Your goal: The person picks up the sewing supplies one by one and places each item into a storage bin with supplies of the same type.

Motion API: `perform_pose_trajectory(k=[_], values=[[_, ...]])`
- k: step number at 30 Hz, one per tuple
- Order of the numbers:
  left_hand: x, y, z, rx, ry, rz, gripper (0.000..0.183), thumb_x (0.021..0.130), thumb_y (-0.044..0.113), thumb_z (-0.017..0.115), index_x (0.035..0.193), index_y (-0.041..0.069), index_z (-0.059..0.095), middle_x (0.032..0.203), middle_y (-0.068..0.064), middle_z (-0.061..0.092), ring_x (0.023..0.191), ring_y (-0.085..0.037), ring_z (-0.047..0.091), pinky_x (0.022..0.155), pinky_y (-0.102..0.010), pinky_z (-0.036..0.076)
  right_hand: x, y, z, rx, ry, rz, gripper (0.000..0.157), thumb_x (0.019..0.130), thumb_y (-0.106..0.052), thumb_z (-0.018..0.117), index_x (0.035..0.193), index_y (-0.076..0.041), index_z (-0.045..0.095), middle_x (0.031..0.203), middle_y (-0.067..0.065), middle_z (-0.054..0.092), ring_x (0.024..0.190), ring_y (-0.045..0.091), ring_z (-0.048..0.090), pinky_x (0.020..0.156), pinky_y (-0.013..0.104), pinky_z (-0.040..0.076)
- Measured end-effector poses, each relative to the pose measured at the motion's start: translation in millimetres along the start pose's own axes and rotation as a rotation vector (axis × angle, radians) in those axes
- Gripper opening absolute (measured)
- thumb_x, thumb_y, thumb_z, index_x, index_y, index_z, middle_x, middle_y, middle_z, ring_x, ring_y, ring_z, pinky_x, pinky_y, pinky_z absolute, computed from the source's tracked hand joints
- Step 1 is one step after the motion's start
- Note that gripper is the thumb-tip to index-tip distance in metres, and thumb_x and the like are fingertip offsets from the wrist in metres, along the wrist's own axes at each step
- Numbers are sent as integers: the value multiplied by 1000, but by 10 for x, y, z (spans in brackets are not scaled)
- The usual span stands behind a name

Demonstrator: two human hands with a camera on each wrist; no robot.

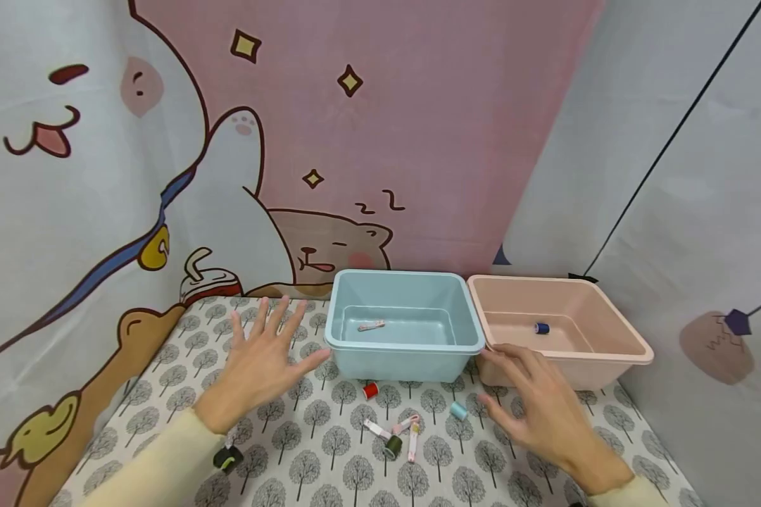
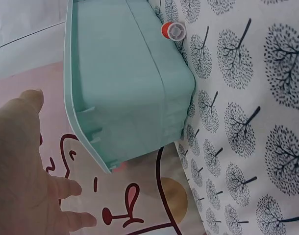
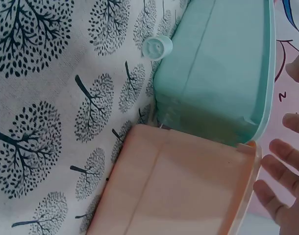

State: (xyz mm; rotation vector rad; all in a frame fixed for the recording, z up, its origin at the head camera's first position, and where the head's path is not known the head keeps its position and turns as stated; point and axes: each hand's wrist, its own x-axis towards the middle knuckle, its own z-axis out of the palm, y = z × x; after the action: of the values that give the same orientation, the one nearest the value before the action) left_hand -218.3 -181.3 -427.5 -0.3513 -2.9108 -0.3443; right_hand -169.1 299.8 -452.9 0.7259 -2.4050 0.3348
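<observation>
My left hand (image 1: 260, 366) is held with fingers spread over the cloth, left of the light blue bin (image 1: 399, 362), and holds nothing. My right hand (image 1: 541, 408) has loosely extended fingers at the front rim of the pink bin (image 1: 583, 370), also holding nothing. Inside the blue bin lies a slim patterned nail clipper (image 1: 372, 325); in the pink bin, a navy thread spool (image 1: 541, 328). In front are a red spool (image 1: 370, 391), a light blue spool (image 1: 459, 411) and a green spool (image 1: 393, 447) beside several slim pale clippers (image 1: 413, 442).
Both bins stand side by side at the back of a tree-print cloth (image 1: 329, 479). A small dark object (image 1: 228, 459) with a green mark lies below the left wrist. Behind hangs a cartoon-printed curtain (image 1: 418, 141), with a pale curtain (image 1: 703, 211) along the right.
</observation>
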Motion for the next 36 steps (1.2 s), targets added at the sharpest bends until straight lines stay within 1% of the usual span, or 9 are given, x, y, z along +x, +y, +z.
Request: perform_pose_trajectory(k=[4, 8, 14, 19, 22, 27, 31, 34, 36], values=[[35, 50, 29, -16, -4, 1, 105, 108, 91, 45, 189, 30, 17, 197, -12, 11, 183, -50, 3, 137, -88, -11, -9, -13, 27, 5, -11, -33, 73, 90, -37, 93, 156, -16, 74, 152, 11, 73, 134, 31, 71, 109, 57, 59], [58, 82, 45, -21, -2, 1, 104, 108, 91, 45, 189, 30, 17, 196, -12, 11, 183, -49, 3, 137, -87, -11, -9, -37, 67, 23, -25, -70, 74, 90, -36, 94, 158, -17, 72, 152, 8, 73, 132, 28, 72, 106, 56, 64], [111, 118, 74, -19, 15, 15, 103, 110, 90, 41, 188, 28, 18, 196, -13, 13, 183, -50, 6, 135, -90, -8, -47, -48, 157, 4, -49, -104, 73, 90, -35, 95, 158, -23, 72, 147, 5, 74, 126, 25, 75, 92, 53, 71], [182, 177, 111, -36, 14, 30, 104, 109, 91, 43, 188, 27, 21, 196, -13, 15, 183, -50, 8, 135, -91, -9, -86, -60, 203, 1, -95, -74, 68, 90, -35, 97, 154, -26, 75, 142, 2, 74, 116, 20, 76, 78, 40, 69], [228, 220, 135, -43, 9, 33, 105, 108, 92, 43, 188, 27, 22, 196, -13, 16, 183, -49, 9, 135, -91, -8, -100, -63, 232, 9, -132, -55, 67, 91, -36, 98, 154, -28, 75, 140, -1, 72, 112, 16, 74, 74, 33, 66], [293, 293, 170, -61, -1, 37, 104, 109, 90, 44, 188, 24, 25, 195, -13, 17, 182, -49, 9, 136, -90, -8, -109, -74, 283, 45, -179, -44, 69, 90, -36, 101, 154, -25, 75, 139, -3, 71, 96, 6, 69, 68, 24, 60], [339, 333, 207, -75, -12, 40, 105, 109, 90, 43, 187, 21, 28, 195, -14, 18, 182, -51, 10, 137, -90, -8, -111, -88, 332, 76, -225, -27, 66, 92, -37, 100, 153, -25, 75, 138, -4, 71, 88, 2, 67, 69, 25, 60], [369, 358, 245, -84, -30, 30, 105, 109, 89, 44, 188, 22, 24, 196, -13, 18, 183, -50, 9, 137, -89, -8, -119, -91, 376, 99, -266, -9, 65, 93, -38, 99, 153, -26, 75, 137, -6, 72, 88, 0, 68, 73, 26, 62], [392, 374, 273, -96, -46, 30, 106, 109, 89, 44, 189, 23, 21, 196, -12, 17, 183, -48, 7, 138, -88, -9, -129, -86, 405, 108, -282, -1, 65, 92, -38, 100, 152, -25, 76, 135, -6, 72, 80, -3, 64, 71, 25, 61]])
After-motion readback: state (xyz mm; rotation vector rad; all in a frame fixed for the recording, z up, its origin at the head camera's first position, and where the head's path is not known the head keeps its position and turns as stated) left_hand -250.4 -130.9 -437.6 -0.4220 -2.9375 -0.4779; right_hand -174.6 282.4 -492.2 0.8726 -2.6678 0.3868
